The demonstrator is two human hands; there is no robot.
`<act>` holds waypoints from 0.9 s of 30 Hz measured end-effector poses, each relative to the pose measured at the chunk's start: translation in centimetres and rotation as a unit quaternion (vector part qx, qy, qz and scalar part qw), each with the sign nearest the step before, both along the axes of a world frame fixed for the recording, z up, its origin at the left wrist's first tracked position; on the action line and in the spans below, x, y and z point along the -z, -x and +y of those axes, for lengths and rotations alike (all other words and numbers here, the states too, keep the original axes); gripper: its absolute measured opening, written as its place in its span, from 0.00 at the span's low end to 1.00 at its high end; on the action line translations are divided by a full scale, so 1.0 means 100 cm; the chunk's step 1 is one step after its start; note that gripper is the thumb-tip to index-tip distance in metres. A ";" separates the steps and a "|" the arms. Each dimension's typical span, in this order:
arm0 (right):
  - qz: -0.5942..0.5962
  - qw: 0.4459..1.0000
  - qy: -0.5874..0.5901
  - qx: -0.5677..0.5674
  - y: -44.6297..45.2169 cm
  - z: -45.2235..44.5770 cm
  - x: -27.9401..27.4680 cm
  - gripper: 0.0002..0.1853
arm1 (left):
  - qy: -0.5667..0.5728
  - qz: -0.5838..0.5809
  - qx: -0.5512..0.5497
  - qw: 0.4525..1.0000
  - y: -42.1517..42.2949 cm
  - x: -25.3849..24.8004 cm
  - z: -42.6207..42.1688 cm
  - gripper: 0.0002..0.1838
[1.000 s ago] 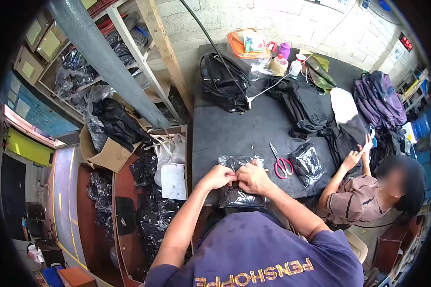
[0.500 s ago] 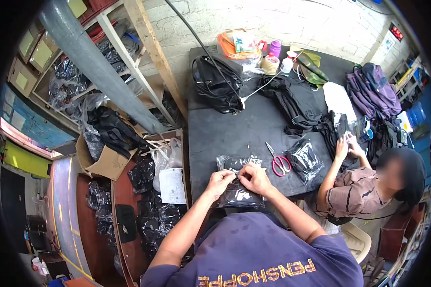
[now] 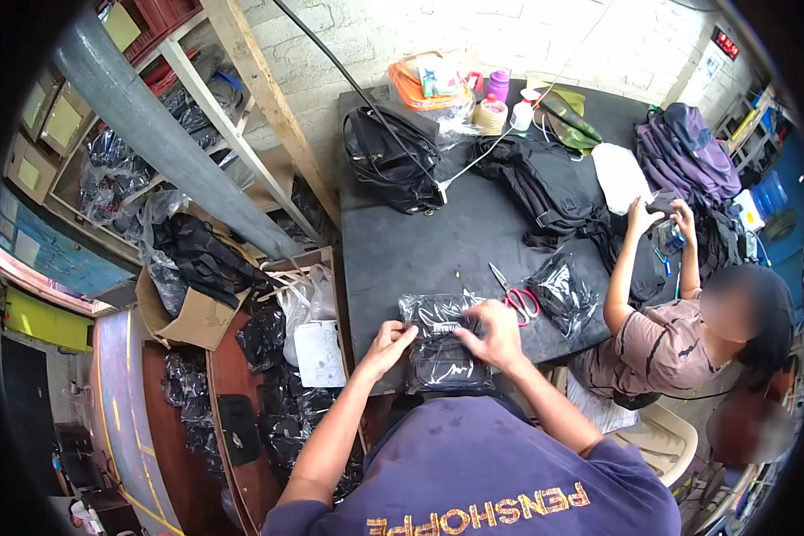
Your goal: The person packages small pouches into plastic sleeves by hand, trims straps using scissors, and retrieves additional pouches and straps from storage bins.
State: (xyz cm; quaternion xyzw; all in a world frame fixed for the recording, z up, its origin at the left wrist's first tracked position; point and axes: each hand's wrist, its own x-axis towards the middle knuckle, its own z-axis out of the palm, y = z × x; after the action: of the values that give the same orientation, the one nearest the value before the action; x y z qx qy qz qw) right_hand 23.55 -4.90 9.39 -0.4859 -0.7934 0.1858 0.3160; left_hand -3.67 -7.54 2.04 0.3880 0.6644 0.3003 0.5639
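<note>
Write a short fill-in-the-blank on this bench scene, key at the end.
1. In the picture, the scissors lie to the ____ (left/right) of the plastic-wrapped package in front of the person.
2. The scissors' blades point ____ (toward/away from) the person's body.
3. The person's right hand has its thumb and fingers ____ (spread/clenched).
4. The bag to the right of the white sheet is mainly ____ (purple/green).

Missing words: right; away from; spread; purple.

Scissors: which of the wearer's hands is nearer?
Right. The right hand is close beside the scissors; the left hand is farther off, at the left edge of the wrapped package.
</note>
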 end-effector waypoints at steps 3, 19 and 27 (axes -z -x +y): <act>0.263 0.883 0.366 0.132 -0.012 -0.015 0.068 0.27 | 0.048 -0.116 0.085 0.988 -0.013 0.013 -0.003 0.37; 0.098 0.982 0.137 -0.086 -0.054 -0.044 0.136 0.54 | -0.254 -0.074 0.114 0.958 -0.023 0.101 -0.024 0.48; 0.243 0.919 0.289 -0.117 -0.025 -0.021 0.092 0.41 | -0.272 -0.129 0.106 0.948 -0.011 0.039 -0.008 0.39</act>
State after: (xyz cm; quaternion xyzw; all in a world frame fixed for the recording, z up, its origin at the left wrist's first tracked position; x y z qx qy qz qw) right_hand 26.08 -7.00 0.21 -0.4000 -0.6553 0.5547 0.3207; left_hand -2.60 -8.31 -1.88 0.5524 0.4340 0.4560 0.5465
